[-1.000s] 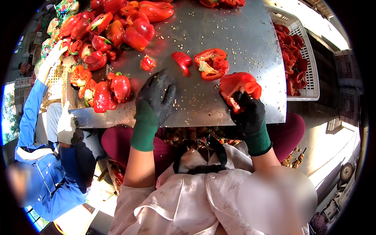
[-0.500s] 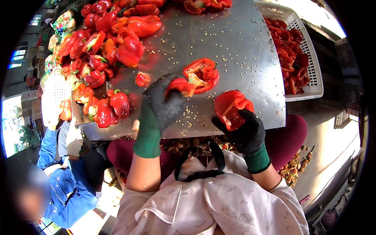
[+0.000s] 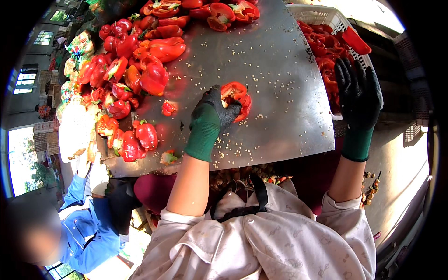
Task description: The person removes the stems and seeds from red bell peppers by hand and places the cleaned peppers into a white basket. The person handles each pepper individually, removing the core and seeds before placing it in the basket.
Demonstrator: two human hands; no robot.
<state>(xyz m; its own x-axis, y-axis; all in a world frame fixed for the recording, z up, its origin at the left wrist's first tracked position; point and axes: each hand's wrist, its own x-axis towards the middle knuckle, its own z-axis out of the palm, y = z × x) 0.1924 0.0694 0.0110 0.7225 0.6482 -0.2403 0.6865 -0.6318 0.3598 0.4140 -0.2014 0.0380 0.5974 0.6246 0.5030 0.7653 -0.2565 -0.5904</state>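
My left hand (image 3: 218, 111), in a black glove with a green cuff, is closed around a cut, hollow red bell pepper (image 3: 242, 105) on the metal table. My right hand (image 3: 358, 91), gloved alike, reaches over the near right side of a white crate (image 3: 322, 15); its fingers are stretched out and hold nothing. Just beyond its fingertips a red pepper piece (image 3: 356, 41) overlaps the crate's far right rim. Whether that piece touches the rim, I cannot tell. Many cut red pepper pieces (image 3: 322, 49) fill the crate.
A heap of red bell peppers (image 3: 154, 77) covers the table's left side. Pale seeds dot the metal tabletop (image 3: 280, 126), and a green-topped pepper scrap (image 3: 168, 157) lies by its near edge. At the left, a person in a blue jacket (image 3: 88, 233) has light-coloured gloves.
My right hand has swung from the table to the crate and let go of its pepper piece. My left hand has moved right, from a small pepper piece to the hollow pepper.
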